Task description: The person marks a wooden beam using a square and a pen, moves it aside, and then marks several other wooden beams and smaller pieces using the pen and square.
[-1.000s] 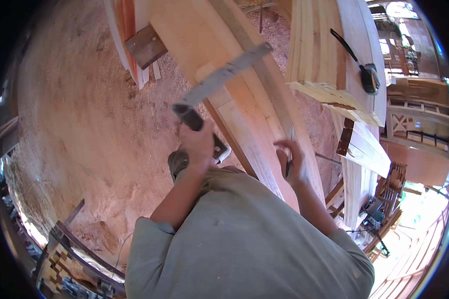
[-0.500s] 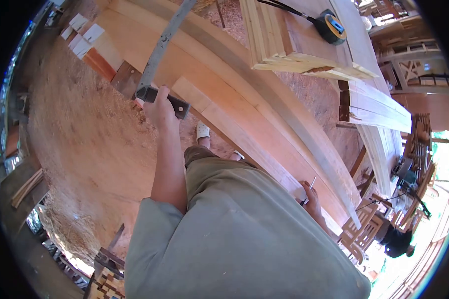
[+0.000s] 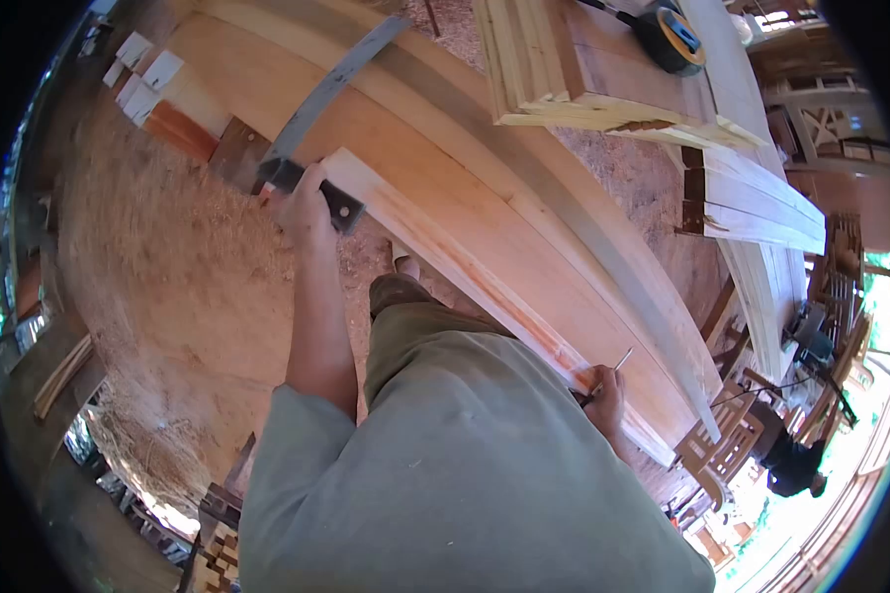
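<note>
My left hand [image 3: 309, 206] is closed around the black stock of a try square [image 3: 336, 81]. The square's long grey metal blade slants up and right over the wide boards. Close by that hand is the far end of a narrow wooden board [image 3: 445, 252], tilted so that a reddish side shows. Toward its near end, my right hand [image 3: 608, 397] is closed at the board's edge. A slim pencil-like stick [image 3: 624, 359] pokes up from its fingers, and a small dark thing shows below them. Wide planks [image 3: 524, 232] lie beneath the narrow board.
A thick timber stack [image 3: 623, 74] carries a tape measure [image 3: 670, 40] at upper right. White-ended wood pieces [image 3: 148, 74] lie at upper left. Another person [image 3: 793, 463] is at far right, beyond a wooden chair [image 3: 727, 450]. Sawdust covers the floor [image 3: 168, 257].
The narrow board has tipped, so its reddish side now shows. My left hand and the square have shifted slightly down and left in view; the blade tip has come into view.
</note>
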A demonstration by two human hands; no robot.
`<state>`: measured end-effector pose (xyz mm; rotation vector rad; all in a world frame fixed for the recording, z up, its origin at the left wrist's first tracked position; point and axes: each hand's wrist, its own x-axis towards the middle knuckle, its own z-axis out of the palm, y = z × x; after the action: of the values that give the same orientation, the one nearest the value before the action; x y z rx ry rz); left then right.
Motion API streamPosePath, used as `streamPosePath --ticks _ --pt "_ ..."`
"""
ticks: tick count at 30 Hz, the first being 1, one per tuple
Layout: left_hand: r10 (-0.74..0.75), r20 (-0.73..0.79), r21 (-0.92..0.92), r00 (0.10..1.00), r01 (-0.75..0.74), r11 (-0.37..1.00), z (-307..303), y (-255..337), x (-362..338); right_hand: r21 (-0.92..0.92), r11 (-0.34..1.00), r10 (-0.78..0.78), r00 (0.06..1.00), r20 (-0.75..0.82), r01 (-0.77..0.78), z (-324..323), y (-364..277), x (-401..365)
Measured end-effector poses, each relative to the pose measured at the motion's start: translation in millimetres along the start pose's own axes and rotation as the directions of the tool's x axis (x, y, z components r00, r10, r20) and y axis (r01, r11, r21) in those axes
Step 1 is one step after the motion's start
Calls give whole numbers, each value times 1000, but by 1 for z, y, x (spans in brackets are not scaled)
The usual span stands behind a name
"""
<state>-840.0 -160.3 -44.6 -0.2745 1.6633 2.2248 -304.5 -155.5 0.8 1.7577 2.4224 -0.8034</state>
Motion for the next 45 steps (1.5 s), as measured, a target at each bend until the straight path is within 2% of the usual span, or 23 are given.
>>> streamPosePath --ticks 3,4,5,7,13,14,15,16,17,18,19,22,23,24,26,27,29,31,34,36,38,40,45 --pt "10 -8 44 1000 -10 999 6 0 12 -12 999 -47 996 -81 46 11 -3 6" --pt "-59 -104 123 993 72 990 10 3 14 -17 998 -57 995 -75 56 13 -4 8" --pt "-54 -114 117 992 68 991 8 1 18 -45 996 -78 989 -128 73 16 -6 11" --pt "29 7 46 1000 -29 999 4 -8 31 -68 992 -114 977 -181 104 20 -12 20" --pt "136 82 57 987 -141 988 -16 -15 35 -151 985 -97 987 -130 77 11 -25 30" --pt "135 68 53 988 -139 989 -21 -15 27 -96 992 -86 995 -53 81 4 -23 29" --pt "158 -39 209 987 -146 967 -26 -14 15 -43 996 -81 996 23 82 -2 -20 32" --pt "191 -143 360 971 -129 924 -31 -14 2 -56 994 -93 995 28 95 -7 -18 39" --pt "188 -159 351 969 -123 928 -39 -16 -11 121 989 -77 997 -20 79 -10 -16 46" --pt "176 -101 422 979 -118 899 -50 -20 -26 296 953 -52 997 -59 68 -14 -15 52" --pt "155 -44 493 987 -114 863 -59 -22 -43 349 919 -147 980 -131 184 -21 -20 65" --pt "-65 22 280 998 57 958 -48 -35 -103 503 840 -155 978 -138 204 -45 -63 112" --pt "-117 47 194 992 105 975 -42 -45 -121 534 820 -171 979 -112 204 -55 -84 127" --pt "-112 87 205 990 92 974 -37 -52 -135 531 820 -187 977 -105 214 -59 -105 143" --pt "-102 119 212 988 75 974 -27 -68 -152 668 636 -425 898 -113 385 -62 -148 172" --pt "-144 95 148 985 129 980 -24 -77 -157 669 634 -433 895 -107 387 -62 -169 184" --pt "-187 65 82 980 181 980 -18 -85 -160 614 570 -663 747 -49 546 -60 -210 204" --pt "-146 74 65 986 142 988 -14 -89 -160 652 629 -591 805 50 422 -51 -261 206" --pt "-118 60 26 991 117 993 -6 -87 -158 716 602 -612 780 130 353 -32 -306 220" --pt "-130 31 3 991 130 992 -5 -89 -158 821 522 -641 741 201 229 -14 -327 225" --pt "-82 34 40 996 80 996 -8 -92 -158 783 577 -645 717 263 232 4 -331 236" --pt "-117 19 23 993 117 993 -7 -88 -158 729 645 -640 684 350 231 11 -334 238" --pt "-119 23 68 993 117 991 -10 -93 -153 752 627 -641 683 350 204 18 -331 248"
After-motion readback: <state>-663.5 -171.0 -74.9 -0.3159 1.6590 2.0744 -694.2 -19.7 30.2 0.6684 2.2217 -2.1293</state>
